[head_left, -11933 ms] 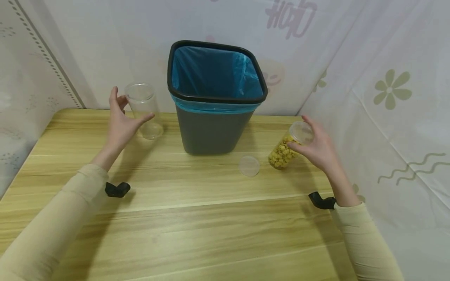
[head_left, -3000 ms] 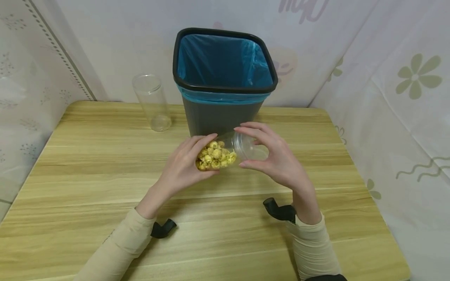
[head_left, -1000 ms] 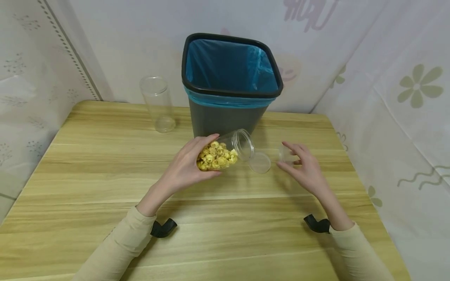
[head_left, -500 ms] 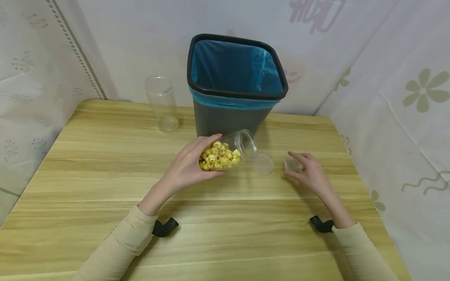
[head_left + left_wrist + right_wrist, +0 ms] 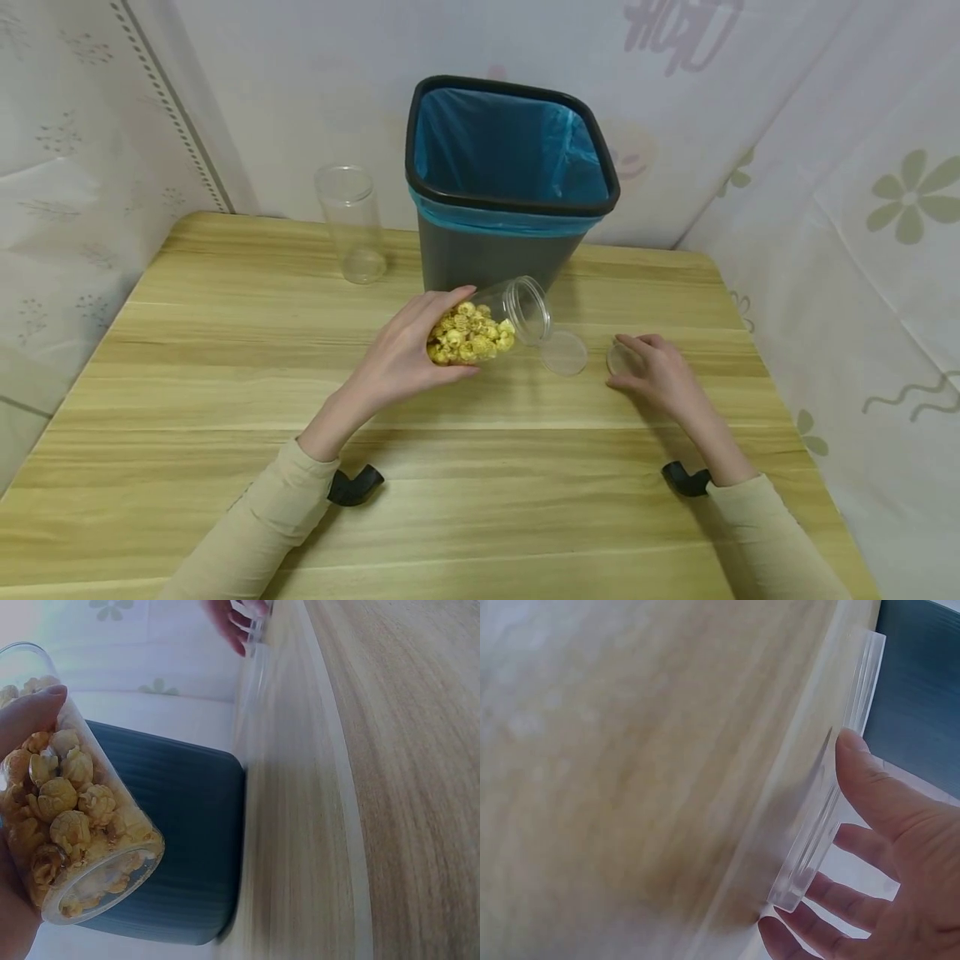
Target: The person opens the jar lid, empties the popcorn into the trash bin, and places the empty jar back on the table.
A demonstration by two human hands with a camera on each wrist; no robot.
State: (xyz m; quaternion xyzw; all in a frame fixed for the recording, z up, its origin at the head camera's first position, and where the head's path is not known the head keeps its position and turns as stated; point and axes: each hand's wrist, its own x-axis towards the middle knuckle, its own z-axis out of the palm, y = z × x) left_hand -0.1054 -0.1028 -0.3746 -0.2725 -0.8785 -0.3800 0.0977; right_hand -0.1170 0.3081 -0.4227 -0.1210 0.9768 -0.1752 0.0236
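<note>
My left hand [image 5: 397, 354] grips a clear plastic jar [image 5: 528, 310] partly filled with yellow popcorn [image 5: 472, 337]. The jar is uncapped and lies tilted in the air, its mouth toward the right; the left wrist view shows its base [image 5: 105, 881] and the thumb across its side. At the right, my right hand [image 5: 663, 379] pinches a clear lid [image 5: 624, 360] by its rim, flat and low over the tabletop. Whether that lid touches the wood I cannot tell. Just left of it, a second clear lid [image 5: 564, 354] lies on the table.
Behind the jar stands a dark grey bin [image 5: 487, 258] with a blue liner [image 5: 480, 142]. A second clear jar [image 5: 351, 225], uncapped with nothing inside, stands upright left of the bin. Patterned cloth [image 5: 810, 275] hangs behind and beside the wooden table [image 5: 480, 517].
Earlier the right hand twisted at the jar's mouth; the lid came off and moved right, then down to table level. The left hand took the popcorn jar over and keeps it tilted.
</note>
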